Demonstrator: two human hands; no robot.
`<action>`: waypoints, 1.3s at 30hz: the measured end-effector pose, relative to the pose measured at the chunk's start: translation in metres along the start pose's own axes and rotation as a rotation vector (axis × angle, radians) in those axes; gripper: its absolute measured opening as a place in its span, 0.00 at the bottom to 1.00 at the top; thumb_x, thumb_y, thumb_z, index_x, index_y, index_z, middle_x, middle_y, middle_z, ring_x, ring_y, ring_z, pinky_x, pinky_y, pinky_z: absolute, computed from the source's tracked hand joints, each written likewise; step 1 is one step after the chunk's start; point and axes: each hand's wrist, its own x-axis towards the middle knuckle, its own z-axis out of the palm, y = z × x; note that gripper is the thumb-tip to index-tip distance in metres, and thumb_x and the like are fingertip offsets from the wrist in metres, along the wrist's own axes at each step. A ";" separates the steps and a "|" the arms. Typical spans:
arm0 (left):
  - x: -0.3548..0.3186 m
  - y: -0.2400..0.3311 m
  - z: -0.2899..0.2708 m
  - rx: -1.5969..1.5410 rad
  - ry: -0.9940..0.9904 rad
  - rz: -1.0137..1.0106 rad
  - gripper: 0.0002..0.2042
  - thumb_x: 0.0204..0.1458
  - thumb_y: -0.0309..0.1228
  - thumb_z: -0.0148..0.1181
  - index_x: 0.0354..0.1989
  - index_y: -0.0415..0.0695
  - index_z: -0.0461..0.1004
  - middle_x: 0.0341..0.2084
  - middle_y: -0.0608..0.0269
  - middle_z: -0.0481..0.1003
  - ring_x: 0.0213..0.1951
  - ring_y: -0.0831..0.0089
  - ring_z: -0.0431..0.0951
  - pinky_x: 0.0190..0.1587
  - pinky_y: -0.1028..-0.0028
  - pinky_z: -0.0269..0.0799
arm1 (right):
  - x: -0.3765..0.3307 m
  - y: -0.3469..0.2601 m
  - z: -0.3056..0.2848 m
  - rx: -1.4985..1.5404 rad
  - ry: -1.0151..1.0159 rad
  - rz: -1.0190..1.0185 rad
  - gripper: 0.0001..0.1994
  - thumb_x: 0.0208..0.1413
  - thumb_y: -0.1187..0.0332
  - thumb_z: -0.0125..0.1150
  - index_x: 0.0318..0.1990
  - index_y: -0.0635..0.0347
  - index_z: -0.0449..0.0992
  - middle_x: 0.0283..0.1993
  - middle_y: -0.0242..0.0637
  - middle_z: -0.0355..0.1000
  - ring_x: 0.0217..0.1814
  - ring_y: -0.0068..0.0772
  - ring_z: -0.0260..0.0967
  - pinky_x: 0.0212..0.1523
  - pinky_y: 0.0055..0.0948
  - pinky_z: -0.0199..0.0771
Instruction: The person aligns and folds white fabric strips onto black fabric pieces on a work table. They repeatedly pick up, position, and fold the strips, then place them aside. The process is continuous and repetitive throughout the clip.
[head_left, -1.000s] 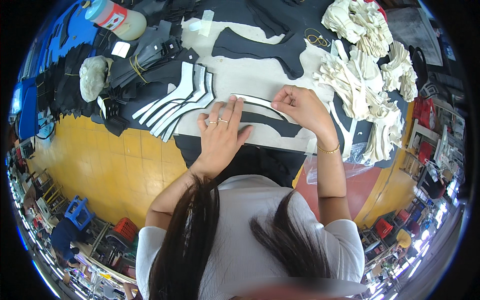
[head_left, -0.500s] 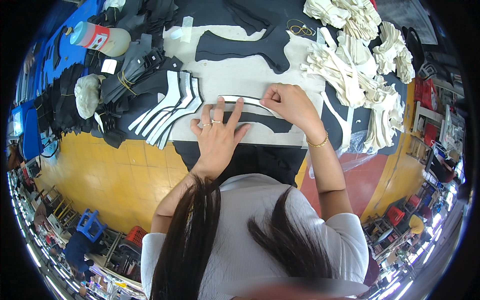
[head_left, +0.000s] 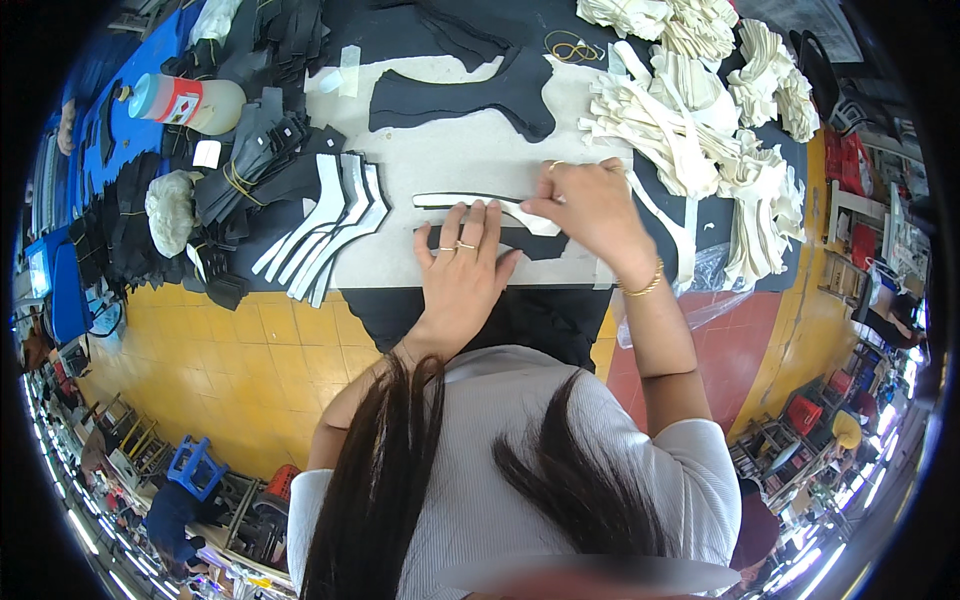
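A narrow white fabric strip with a dark edge lies across the pale work sheet in front of me. My left hand rests flat, its fingertips pressing the middle of the strip, fingers stretched and close together. With thumb and forefinger, my right hand pinches the strip near its wider right end; the tips partly cover the hold. Nearer to me is a curved black fabric piece, partly hidden under my left hand. Beyond both hands lies a larger black cut piece.
Overlapping white pieces with dark edges fan out at the left. Behind them are black fabric bundles and a bottle with a red label. Cream fabric piles cover the right side, beside a clear plastic bag.
My left hand has slid right along the strip from its left end, and its fingers have drawn together. The right hand has shifted slightly right. The whole view has moved a little.
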 end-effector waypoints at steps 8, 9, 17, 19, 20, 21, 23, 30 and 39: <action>-0.001 -0.001 0.000 0.031 -0.022 0.013 0.32 0.55 0.47 0.64 0.64 0.44 0.67 0.58 0.58 0.66 0.63 0.60 0.61 0.61 0.47 0.49 | -0.010 0.028 -0.009 0.735 -0.081 0.285 0.13 0.52 0.71 0.70 0.43 0.62 0.76 0.19 0.32 0.66 0.24 0.27 0.78 0.24 0.27 0.66; -0.001 -0.001 0.000 0.028 -0.019 0.013 0.32 0.54 0.47 0.65 0.65 0.44 0.67 0.58 0.58 0.66 0.63 0.60 0.61 0.60 0.47 0.49 | -0.011 0.029 -0.007 0.731 -0.068 0.283 0.13 0.53 0.72 0.70 0.44 0.63 0.75 0.20 0.30 0.63 0.25 0.25 0.78 0.24 0.25 0.66; 0.000 0.002 -0.001 0.069 -0.036 0.035 0.30 0.55 0.50 0.64 0.65 0.56 0.68 0.58 0.56 0.65 0.63 0.57 0.60 0.58 0.44 0.49 | -0.010 0.029 -0.004 0.614 -0.042 0.293 0.14 0.53 0.73 0.70 0.45 0.63 0.74 0.20 0.25 0.59 0.25 0.22 0.76 0.24 0.23 0.65; 0.000 0.004 -0.003 0.080 -0.058 0.039 0.29 0.54 0.51 0.63 0.65 0.61 0.68 0.59 0.54 0.65 0.63 0.55 0.59 0.57 0.43 0.49 | -0.010 0.028 -0.004 0.583 -0.035 0.303 0.14 0.52 0.72 0.71 0.45 0.62 0.74 0.20 0.26 0.60 0.25 0.23 0.76 0.24 0.24 0.65; 0.001 0.005 -0.003 0.090 -0.069 0.041 0.29 0.54 0.52 0.62 0.65 0.63 0.68 0.59 0.53 0.64 0.63 0.54 0.59 0.57 0.43 0.49 | -0.010 0.028 -0.003 0.568 -0.025 0.291 0.14 0.52 0.72 0.71 0.45 0.62 0.74 0.19 0.27 0.60 0.25 0.23 0.77 0.24 0.25 0.65; 0.001 0.006 -0.004 0.095 -0.076 0.043 0.29 0.54 0.53 0.62 0.65 0.65 0.68 0.59 0.51 0.64 0.63 0.53 0.59 0.57 0.42 0.49 | -0.010 0.028 -0.002 0.570 -0.024 0.298 0.14 0.52 0.72 0.71 0.45 0.62 0.74 0.19 0.27 0.61 0.25 0.23 0.77 0.24 0.25 0.66; 0.002 0.009 -0.004 0.109 -0.104 0.042 0.29 0.54 0.55 0.61 0.65 0.70 0.68 0.60 0.49 0.64 0.63 0.50 0.58 0.57 0.41 0.49 | -0.010 0.028 -0.001 0.572 -0.004 0.278 0.15 0.52 0.72 0.71 0.45 0.62 0.74 0.20 0.28 0.62 0.25 0.24 0.77 0.24 0.26 0.66; 0.005 0.015 -0.007 0.124 -0.165 0.034 0.29 0.52 0.59 0.58 0.65 0.78 0.66 0.60 0.42 0.63 0.63 0.45 0.56 0.57 0.39 0.49 | -0.013 0.025 0.003 0.470 0.075 0.238 0.15 0.48 0.72 0.70 0.44 0.61 0.75 0.30 0.47 0.78 0.35 0.48 0.79 0.38 0.40 0.76; 0.007 0.017 -0.009 0.132 -0.187 0.033 0.29 0.53 0.58 0.58 0.66 0.77 0.65 0.60 0.40 0.65 0.64 0.43 0.57 0.59 0.40 0.49 | -0.016 0.018 0.008 0.399 0.194 0.224 0.17 0.51 0.73 0.68 0.48 0.60 0.72 0.28 0.43 0.76 0.31 0.46 0.77 0.38 0.41 0.74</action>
